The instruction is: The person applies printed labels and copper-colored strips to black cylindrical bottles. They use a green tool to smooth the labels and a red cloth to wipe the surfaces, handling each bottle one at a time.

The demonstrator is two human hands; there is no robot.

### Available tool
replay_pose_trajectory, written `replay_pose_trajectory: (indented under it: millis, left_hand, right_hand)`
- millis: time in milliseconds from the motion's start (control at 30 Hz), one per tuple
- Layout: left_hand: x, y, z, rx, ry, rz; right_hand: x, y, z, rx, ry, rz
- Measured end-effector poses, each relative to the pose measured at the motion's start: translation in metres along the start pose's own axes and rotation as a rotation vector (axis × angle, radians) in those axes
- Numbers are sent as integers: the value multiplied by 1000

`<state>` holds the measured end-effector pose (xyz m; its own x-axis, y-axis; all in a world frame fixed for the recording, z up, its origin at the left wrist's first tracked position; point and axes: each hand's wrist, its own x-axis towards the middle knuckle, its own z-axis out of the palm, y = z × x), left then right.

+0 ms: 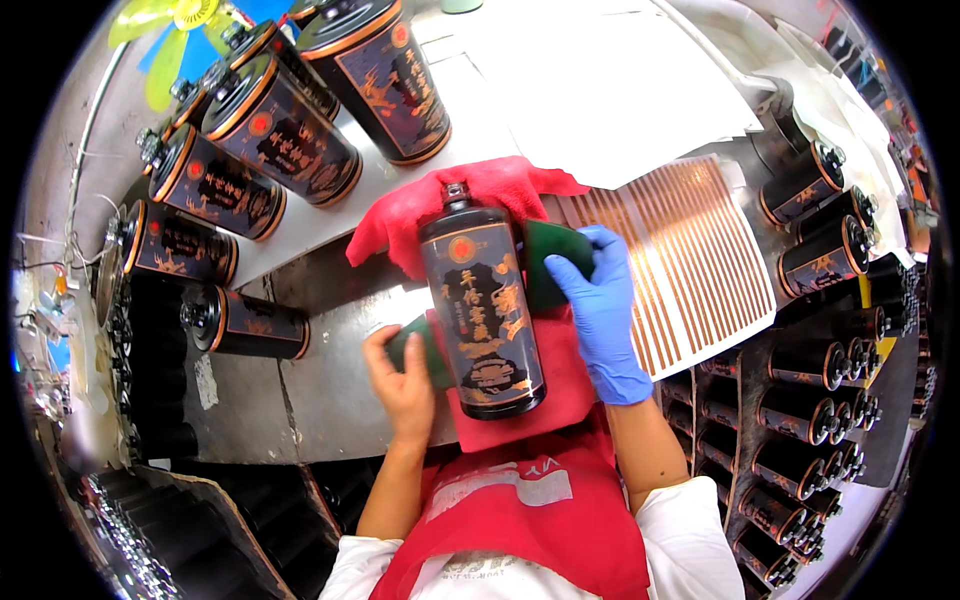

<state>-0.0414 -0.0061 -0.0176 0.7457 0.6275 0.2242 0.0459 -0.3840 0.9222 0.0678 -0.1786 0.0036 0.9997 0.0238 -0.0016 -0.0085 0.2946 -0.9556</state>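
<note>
Bare left hand [402,378] and blue-gloved right hand [604,312], both half-curled, are gripping dark-green flat material [548,275] beside a gold-printed black cylindrical bottle [485,318] lying on red cloth [567,362], seemingly unfinished, lacking the copper bands neighbouring black cylindrical bottles [390,92] are wearing.

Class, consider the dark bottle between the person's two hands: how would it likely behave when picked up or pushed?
The bottle would probably feel slick, since its surface looks smooth and glossy. It may roll if pushed while on its side, given its rounded body. Its straight, even walls suggest it should stay stiff when lifted.
</note>
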Motion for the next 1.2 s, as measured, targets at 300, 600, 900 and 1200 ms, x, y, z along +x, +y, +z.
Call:
replay_pose_trajectory:
  millis: [300,600,900,1200]
  left_hand:
    - [-6,-29,-42,714,-270,119]
    - [-19,13,-4,147,-510,115]
    - [-19,40,-7,139,-279,473]
    - [-16,30,-7,43,-244,493]
  right_hand:
    - [-70,-47,-45,-366,-586,-113]
    - [54,-38,26,-215,-324,-629]
    - [11,-69,7,-492,-382,-202]
    - [-76,-81,-5,-816,-772,-727]
